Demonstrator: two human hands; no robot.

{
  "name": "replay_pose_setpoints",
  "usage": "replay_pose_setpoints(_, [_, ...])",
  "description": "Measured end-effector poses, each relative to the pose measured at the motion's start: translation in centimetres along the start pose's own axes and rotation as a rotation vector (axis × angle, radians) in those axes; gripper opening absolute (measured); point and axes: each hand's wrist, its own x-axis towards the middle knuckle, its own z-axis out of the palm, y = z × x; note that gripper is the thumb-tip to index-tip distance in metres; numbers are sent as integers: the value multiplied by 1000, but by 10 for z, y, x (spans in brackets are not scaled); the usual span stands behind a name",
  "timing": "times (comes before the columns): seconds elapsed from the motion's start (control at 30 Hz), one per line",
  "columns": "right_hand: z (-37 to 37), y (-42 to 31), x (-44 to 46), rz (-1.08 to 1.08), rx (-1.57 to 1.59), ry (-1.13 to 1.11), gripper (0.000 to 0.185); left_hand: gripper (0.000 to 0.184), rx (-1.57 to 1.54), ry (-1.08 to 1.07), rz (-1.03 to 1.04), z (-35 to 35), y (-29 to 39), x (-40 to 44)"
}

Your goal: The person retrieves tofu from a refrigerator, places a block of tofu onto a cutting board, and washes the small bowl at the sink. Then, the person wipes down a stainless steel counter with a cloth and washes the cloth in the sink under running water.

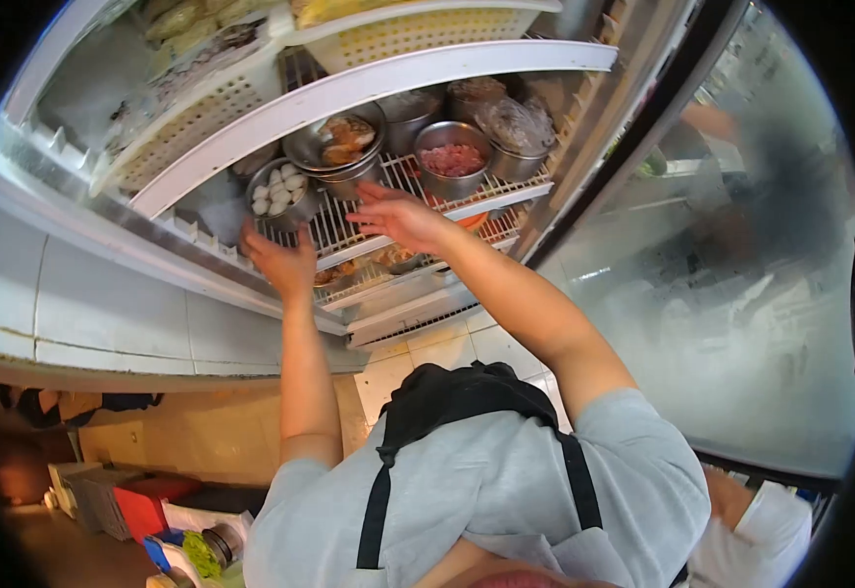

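Observation:
My left hand is at the near side of a metal pot on the fridge shelf, its thumb and fingers apart. White, egg-like balls fill this pot. Whether the fingers touch the pot, I cannot tell. My right hand reaches over the shelf's front edge with its fingers spread and nothing in them. Near its fingertips stand stacked metal bowls, the top one holding orange-brown food. Right of them is a metal pot of pink chopped meat.
A pot covered with clear plastic stands at the shelf's right. White perforated baskets fill the shelf above; food lies on the wire shelf below. The fogged glass door stands ajar at right. Another person's white sleeve shows at lower right.

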Motion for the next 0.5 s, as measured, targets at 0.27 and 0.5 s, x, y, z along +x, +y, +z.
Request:
replay_pose_setpoints(0.27, [-4, -116, -109, 60, -683, -134, 42, 80, 125, -10, 19, 4, 2, -8])
replay_pose_setpoints(0.5, [52, -270, -219, -763, -907, 10, 33, 75, 166, -5, 29, 5, 13, -6])
